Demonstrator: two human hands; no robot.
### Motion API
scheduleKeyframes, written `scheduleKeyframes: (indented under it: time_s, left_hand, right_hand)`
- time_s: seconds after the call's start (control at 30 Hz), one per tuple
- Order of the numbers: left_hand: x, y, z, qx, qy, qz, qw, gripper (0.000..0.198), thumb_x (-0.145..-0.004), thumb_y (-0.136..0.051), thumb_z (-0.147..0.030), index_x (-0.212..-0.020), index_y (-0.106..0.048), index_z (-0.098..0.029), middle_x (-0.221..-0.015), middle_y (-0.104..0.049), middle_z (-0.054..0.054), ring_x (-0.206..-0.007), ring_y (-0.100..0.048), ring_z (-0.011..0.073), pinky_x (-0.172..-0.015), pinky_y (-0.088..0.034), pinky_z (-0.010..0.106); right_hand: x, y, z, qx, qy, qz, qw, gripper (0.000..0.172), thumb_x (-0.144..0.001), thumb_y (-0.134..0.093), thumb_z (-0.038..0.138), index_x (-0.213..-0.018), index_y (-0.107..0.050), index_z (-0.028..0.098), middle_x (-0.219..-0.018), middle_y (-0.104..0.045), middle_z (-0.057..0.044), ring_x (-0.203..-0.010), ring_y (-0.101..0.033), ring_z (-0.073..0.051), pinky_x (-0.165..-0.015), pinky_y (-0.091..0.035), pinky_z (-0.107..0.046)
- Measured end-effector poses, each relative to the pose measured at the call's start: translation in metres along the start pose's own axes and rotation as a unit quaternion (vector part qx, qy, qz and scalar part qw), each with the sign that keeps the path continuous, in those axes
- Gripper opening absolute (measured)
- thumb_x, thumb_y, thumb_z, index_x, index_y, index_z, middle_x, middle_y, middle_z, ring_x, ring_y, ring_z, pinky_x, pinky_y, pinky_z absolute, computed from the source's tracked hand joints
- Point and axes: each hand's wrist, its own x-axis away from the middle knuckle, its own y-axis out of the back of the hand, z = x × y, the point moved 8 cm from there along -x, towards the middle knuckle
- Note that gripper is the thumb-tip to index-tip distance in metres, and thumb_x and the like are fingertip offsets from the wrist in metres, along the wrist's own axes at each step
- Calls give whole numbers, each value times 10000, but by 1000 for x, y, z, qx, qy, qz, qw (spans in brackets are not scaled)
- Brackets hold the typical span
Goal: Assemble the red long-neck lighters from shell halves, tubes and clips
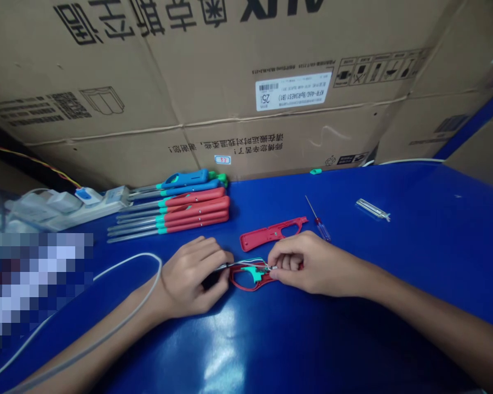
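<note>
Red plastic tool shell [250, 283] lies at six o'clock on the blue counter [394, 339]; left hand [193, 276] and right hand [308, 262] each close their grip on thin wires [246, 265], apparently holding them taut above a teal insert [252, 272].

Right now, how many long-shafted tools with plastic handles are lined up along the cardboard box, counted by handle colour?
Blue plastic-handled tools with metal shafts: 2
Red plastic-handled tools with metal shafts: 4
Total: 6
</note>
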Motion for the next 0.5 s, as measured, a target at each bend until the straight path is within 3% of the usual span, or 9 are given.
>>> scheduleKeyframes:
  time_s: [0.17, 0.5]
  left_hand:
    - [-2, -3, -1, 2, 0, -1, 1000, 139, -860, -538, -121, -977, -612, -127, -774, -631, 69, -691, -557, 170, -634, -453, 302]
    - [-1, -13, -7, 61, -2, 13, 998, 167, -866, -536, -98, -1013, -595, -150, -912, -665, 83, -820, -591, 182, -733, -481, 330]
  right_hand:
    - [0, 1, -1, 12, -11, -8, 1000, 13, -743, -610, 149, -737, -600, 155, -581, -542, 39, -523, -508, -71, -478, -411, -177]
    - [3, 3, -1, 49, -11, -13, 999, 87, -651, -580, 101, -667, -544, 179, -567, -531, 59, -501, -491, -60, -439, -369, -164]
